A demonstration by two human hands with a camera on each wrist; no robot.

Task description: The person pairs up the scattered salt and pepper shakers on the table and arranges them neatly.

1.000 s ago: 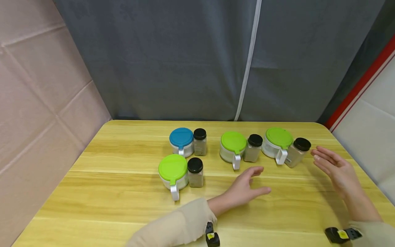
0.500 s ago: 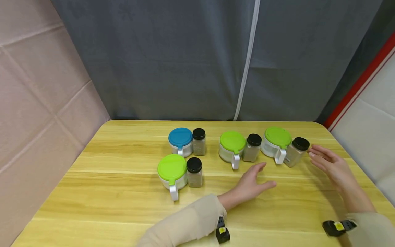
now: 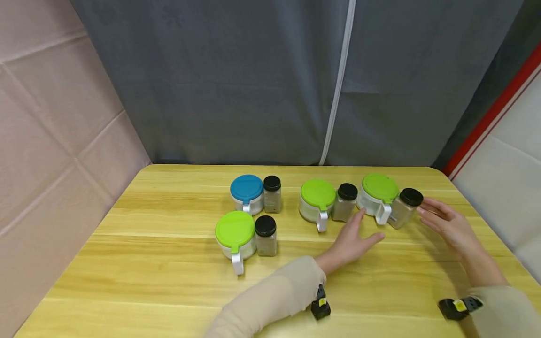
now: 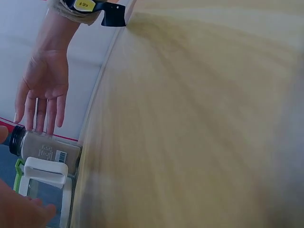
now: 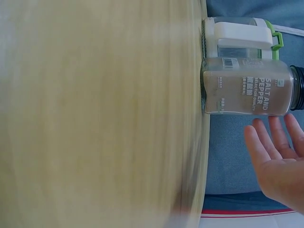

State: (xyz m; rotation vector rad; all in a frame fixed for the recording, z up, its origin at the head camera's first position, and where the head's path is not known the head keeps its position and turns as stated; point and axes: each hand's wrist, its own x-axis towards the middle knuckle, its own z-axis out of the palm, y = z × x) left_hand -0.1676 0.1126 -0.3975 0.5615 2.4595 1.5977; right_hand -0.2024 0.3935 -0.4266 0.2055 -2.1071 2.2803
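Observation:
On the right of the table, my right hand (image 3: 450, 227) has its fingers extended beside a black-capped salt and pepper shaker (image 3: 404, 209). Its fingertips (image 5: 275, 118) are at the shaker's side; whether they press on it I cannot tell. The shaker stands against a green-lidded seasoning jar (image 3: 380, 195) with a white handle. My left hand (image 3: 348, 243), fingers straight and thumb spread, is above the table just in front of another shaker (image 3: 344, 204) and that jar. It holds nothing. In the left wrist view the left fingers partly cover the jar (image 4: 46, 170).
Left of the middle shaker stands a green-lidded jar (image 3: 317, 199). Farther left are a blue-lidded jar (image 3: 247, 192) with a shaker (image 3: 272, 195), and in front of them another green-lidded jar (image 3: 235, 234) with a shaker (image 3: 266, 237). A grey curtain (image 3: 232, 94) hangs behind the table.
My left hand has moved right and away from me, toward the right-hand jar. My right hand has shifted slightly left, closer to the shaker. The jars and shakers appear to stand where they were.

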